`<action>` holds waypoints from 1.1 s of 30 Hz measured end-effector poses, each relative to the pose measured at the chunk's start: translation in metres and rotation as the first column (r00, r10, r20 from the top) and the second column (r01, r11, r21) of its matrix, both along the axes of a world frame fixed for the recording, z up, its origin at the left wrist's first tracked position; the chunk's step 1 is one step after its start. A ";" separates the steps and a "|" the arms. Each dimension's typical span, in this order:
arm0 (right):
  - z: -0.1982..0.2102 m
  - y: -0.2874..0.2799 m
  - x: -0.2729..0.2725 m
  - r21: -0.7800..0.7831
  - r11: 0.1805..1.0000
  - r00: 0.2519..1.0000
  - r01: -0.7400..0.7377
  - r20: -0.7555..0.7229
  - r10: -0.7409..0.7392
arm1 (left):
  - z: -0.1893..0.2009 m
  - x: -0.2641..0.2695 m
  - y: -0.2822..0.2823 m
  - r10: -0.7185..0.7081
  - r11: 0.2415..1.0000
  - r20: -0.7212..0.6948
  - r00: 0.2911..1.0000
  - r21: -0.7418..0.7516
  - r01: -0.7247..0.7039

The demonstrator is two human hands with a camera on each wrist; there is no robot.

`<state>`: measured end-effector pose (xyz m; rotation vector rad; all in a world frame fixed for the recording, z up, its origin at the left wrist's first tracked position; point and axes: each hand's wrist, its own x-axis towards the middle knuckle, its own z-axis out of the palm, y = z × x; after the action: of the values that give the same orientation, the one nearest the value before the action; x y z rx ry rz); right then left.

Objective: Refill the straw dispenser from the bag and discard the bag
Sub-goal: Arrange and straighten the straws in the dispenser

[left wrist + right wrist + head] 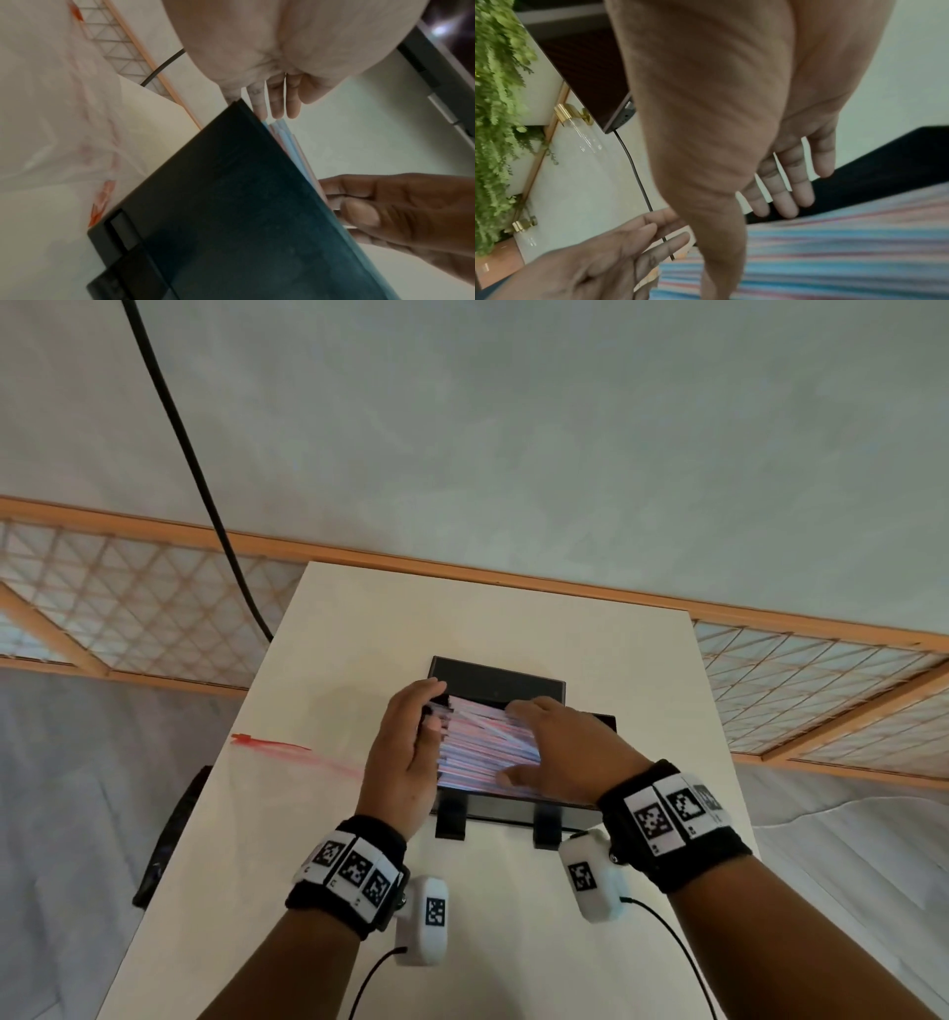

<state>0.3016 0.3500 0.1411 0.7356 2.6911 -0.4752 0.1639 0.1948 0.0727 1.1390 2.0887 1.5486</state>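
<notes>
Both hands are lying flat-fingered, left hand (411,752) squaring the ends and right hand (560,747) pressing the striped straws (482,752) heaped in the black dispenser (493,683); uneven pressure risks spilling straws onto the table (318,814), while the empty bag (287,749) is waiting at left.

Straw dispenser (497,681): black plastic, smooth, slight sheen. Straws (482,747): thin plastic, glossy, pink, blue, white. Bag (287,752): clear film with red print, crinkled. Table (642,670): cream, matt, smooth. Wrist bands (683,850): black cloth.
</notes>
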 end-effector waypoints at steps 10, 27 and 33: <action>-0.029 0.004 -0.011 -0.094 0.996 0.999 -0.001 0.035 0.004 | -0.018 0.017 0.008 0.013 0.988 -0.206 0.978 -0.147 -0.044; -0.024 0.029 -0.034 -0.279 0.960 0.977 0.018 0.210 0.043 | -0.020 0.021 0.011 0.029 0.984 -0.295 0.955 -0.158 -0.079; -0.027 0.029 -0.035 -0.329 0.943 0.974 0.042 0.224 0.035 | -0.023 0.019 0.010 -0.003 0.987 -0.297 0.955 -0.154 -0.045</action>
<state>0.2671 0.3794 0.1140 0.6520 2.3166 -0.7731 0.1826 0.2050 0.0495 1.3635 2.3734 1.2531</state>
